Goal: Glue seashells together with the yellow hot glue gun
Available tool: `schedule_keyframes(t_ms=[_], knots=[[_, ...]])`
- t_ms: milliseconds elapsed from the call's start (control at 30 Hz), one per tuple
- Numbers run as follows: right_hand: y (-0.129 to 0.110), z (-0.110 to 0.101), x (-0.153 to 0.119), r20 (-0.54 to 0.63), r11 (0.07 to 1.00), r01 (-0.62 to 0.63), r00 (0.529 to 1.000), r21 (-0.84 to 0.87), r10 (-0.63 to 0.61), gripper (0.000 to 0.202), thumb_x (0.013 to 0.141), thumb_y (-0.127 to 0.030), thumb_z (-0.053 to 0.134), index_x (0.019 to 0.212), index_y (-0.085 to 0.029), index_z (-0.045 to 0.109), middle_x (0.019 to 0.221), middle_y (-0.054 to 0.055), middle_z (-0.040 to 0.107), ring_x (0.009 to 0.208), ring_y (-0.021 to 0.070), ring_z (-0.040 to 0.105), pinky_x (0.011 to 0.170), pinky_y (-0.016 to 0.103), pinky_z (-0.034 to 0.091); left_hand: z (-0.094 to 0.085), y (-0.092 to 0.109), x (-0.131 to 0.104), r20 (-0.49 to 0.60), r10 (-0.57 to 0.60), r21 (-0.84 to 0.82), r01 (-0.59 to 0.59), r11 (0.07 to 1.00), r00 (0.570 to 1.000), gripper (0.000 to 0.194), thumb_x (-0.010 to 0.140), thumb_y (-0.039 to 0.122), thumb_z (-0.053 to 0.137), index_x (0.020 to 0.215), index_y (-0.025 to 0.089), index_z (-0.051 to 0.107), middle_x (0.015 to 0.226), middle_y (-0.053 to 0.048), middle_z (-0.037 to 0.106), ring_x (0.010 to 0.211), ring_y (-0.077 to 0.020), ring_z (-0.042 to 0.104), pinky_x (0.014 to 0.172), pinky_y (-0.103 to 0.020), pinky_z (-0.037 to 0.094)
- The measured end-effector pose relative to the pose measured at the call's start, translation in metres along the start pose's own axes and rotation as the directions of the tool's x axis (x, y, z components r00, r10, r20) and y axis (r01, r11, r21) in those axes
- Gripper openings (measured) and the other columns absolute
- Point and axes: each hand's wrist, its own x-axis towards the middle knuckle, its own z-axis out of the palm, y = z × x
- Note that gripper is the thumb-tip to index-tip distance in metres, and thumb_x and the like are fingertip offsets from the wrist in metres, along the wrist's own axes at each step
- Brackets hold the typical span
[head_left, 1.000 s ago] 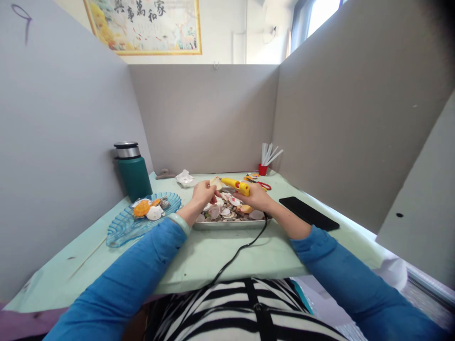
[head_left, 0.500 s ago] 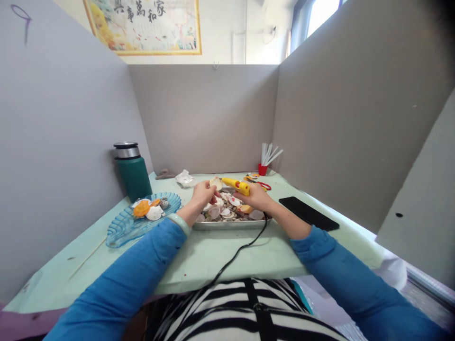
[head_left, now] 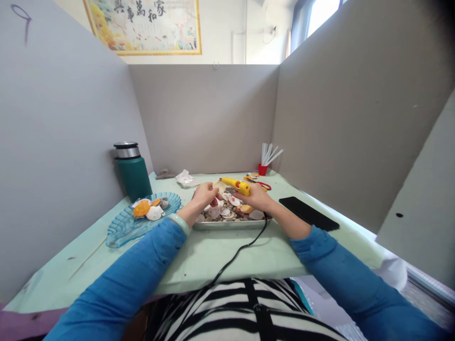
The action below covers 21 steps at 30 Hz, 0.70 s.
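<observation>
Between the thumb and fingers of my left hand [head_left: 205,195] is a pale seashell [head_left: 219,186], raised over the metal tray [head_left: 231,226]. My right hand [head_left: 256,196] is closed round a yellow hot glue gun [head_left: 236,185], whose nozzle points left and meets or nearly meets the shell. From the gun's handle a black cord [head_left: 236,253] runs down across the table edge. Many shells [head_left: 225,212] and small stones fill the tray below both hands.
A blue shell-shaped dish [head_left: 122,232] holding decorated shells stands at left, before a green bottle [head_left: 134,173]. A thin stick [head_left: 87,257] lies nearby. Behind are crumpled tissue [head_left: 184,178], scissors [head_left: 263,185] and a red cup of glue sticks [head_left: 262,169]. A black phone-like slab [head_left: 308,212] lies right. Partitions surround the table.
My left hand has turned the seashell slightly and brought it a little to the right, closer to the nozzle. My right hand and the glue gun have hardly moved.
</observation>
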Motion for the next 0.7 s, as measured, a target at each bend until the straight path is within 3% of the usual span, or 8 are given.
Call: schedule_keyframes(t_ms=[700], knots=[[-0.0006,-0.0006,-0.0001,0.005,1.0,0.005,1.0,-0.027,-0.004,0.024,0.077,-0.04,0.057,0.069,-0.017,0.057,0.059,0.0,0.056,0.058,0.0133,0.048,0.053,0.022,0.033,-0.0012,0.0073,-0.0021,-0.16,-0.032,-0.11,0.014,0.994,0.987,0.007,0.076,0.019,0.046,0.077,0.015,0.051,0.069,-0.004,0.068,0.041,-0.0069,0.053,0.043,-0.017,0.042]])
